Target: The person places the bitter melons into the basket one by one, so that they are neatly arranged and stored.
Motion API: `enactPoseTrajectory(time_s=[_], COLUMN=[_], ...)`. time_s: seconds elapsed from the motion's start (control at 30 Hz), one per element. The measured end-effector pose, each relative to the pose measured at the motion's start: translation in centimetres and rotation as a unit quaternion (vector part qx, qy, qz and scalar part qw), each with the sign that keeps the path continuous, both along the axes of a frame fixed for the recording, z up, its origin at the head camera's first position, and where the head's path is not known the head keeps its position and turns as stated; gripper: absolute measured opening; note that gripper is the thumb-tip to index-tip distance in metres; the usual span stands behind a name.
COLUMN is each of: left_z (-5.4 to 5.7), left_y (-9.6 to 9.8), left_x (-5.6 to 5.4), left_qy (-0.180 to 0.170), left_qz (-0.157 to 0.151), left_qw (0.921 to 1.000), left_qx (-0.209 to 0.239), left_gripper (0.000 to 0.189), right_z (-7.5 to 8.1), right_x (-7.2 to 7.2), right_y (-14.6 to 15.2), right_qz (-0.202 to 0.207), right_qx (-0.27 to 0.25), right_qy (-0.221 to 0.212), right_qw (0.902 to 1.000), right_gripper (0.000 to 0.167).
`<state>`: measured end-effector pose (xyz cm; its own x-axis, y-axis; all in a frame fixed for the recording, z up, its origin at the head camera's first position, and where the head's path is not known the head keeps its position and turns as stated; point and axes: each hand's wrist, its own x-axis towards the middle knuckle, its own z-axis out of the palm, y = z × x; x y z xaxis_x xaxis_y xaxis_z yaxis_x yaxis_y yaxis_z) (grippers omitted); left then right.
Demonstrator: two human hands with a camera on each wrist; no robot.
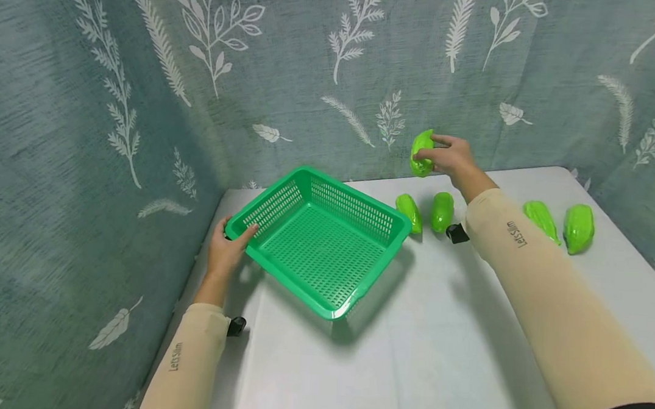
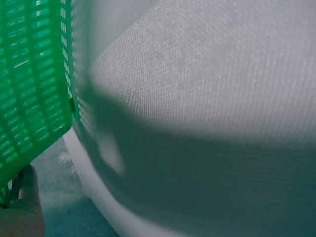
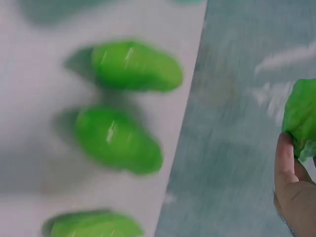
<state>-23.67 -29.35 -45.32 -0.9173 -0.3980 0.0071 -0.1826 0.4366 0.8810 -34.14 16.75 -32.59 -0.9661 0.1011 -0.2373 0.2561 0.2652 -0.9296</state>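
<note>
My left hand (image 1: 225, 249) grips the left corner of a green plastic basket (image 1: 325, 247), thumb over the rim. The basket has slotted walls, holds nothing, and is lifted off the table with its shadow beneath. In the left wrist view the slotted wall (image 2: 29, 84) fills the left side. Beyond the table's back edge, my right hand (image 1: 451, 156) pinches a glossy green oblong fruit (image 1: 421, 144) in the air. Below it, two similar green fruits (image 1: 442, 212) lie near the basket's right corner. The right wrist view shows the held fruit (image 3: 302, 111) partly cut off.
Two more green fruits (image 1: 579, 229) lie farther right on the white-covered table (image 1: 409, 354), one partly behind my right forearm. A grey-green leaf-patterned curtain (image 1: 299, 93) hangs behind and along the left side.
</note>
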Motion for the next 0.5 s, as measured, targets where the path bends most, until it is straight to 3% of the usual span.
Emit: enactPoseTrajectory(time_s=[0.2,0.5], left_z=[0.1,0.3], left_y=[-0.1,0.2], left_x=[0.0,-0.1], left_qy=[-0.006,-0.004], left_qz=[0.003,-0.005], left_qw=[0.9999,1.0], left_qx=[-0.008,-0.007], left_gripper=[0.096,0.095], right_z=[-0.8,-2.3], right_x=[0.6,3.5], right_y=[4.9,12.8], right_qz=[-0.036,-0.091], right_qx=[0.004,0.026], right_qy=[-0.012,-0.035], right_qw=[0.9993,0.9949], right_gripper=[0.085,0.091])
